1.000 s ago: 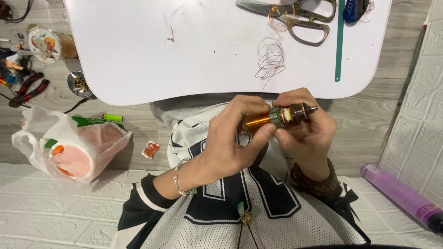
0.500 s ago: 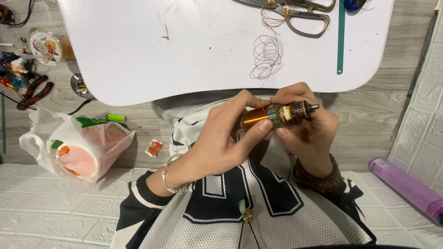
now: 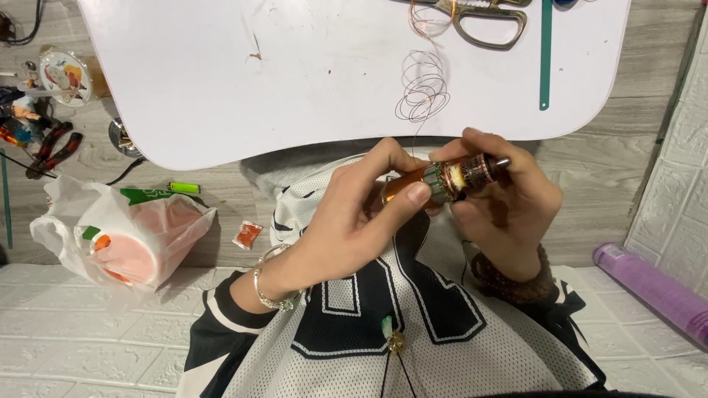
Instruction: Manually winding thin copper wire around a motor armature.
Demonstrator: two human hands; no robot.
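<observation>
Both hands hold motor armature over lap, below white tabletop edge. Left hand grip closed on copper-wound end, thumb on top. Right hand grip closed around commutator end, shaft tip poking out past fingers. Thin wire coil on tabletop just above grip, strand running down to armature. Scissors farther up. Plastic bag well left on floor.
</observation>
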